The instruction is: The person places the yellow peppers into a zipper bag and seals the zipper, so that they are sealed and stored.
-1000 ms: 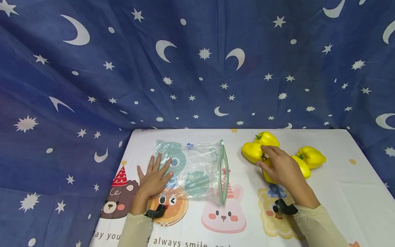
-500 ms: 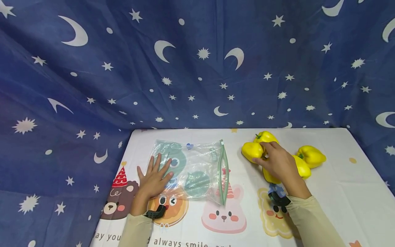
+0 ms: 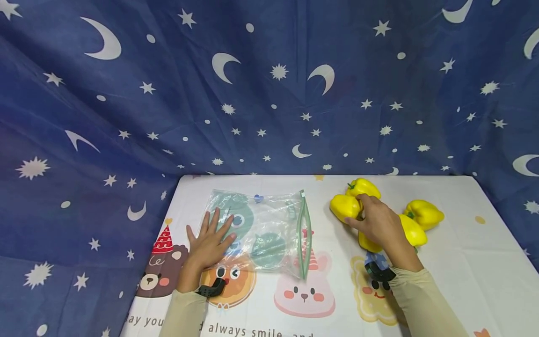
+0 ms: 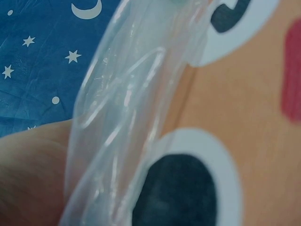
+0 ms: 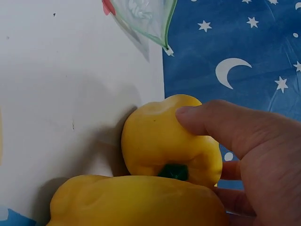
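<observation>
I'm seeing the right hand (image 3: 382, 223) gripping 1 yellow bell pepper (image 3: 343, 208) to the right of the clear plastic bag (image 3: 269, 220), well clear of its zip end. In the right wrist view the thumb is pressing on the skin while fingers are showing around the other side; I can't tell whether the pepper is resting on the cloth or lifted. Its body is plump and smooth, shining softly, with shallow grooves running between rounded lobes, and a dark green stem is sitting in the dimpled end.

4 more peppers of the same yellow are lying to the right of the bag. The rear pepper (image 3: 364, 188) is sitting just behind the gripped one, the near pepper (image 3: 368, 242) is partly hiding under the right hand, and the stem-down pepper (image 3: 414, 230) and the outermost pepper (image 3: 426, 214) are lying farther from the bag.

The left hand (image 3: 208, 247) is lying flat on the bag's left part, fingers spreading. At the bag's right end, 2 green zip strips (image 3: 309, 224) are bowing apart. Beneath the bag, the white tablecloth (image 3: 471, 276) is showing cartoon prints; behind it, a blue curtain (image 3: 269, 93) is hanging.
</observation>
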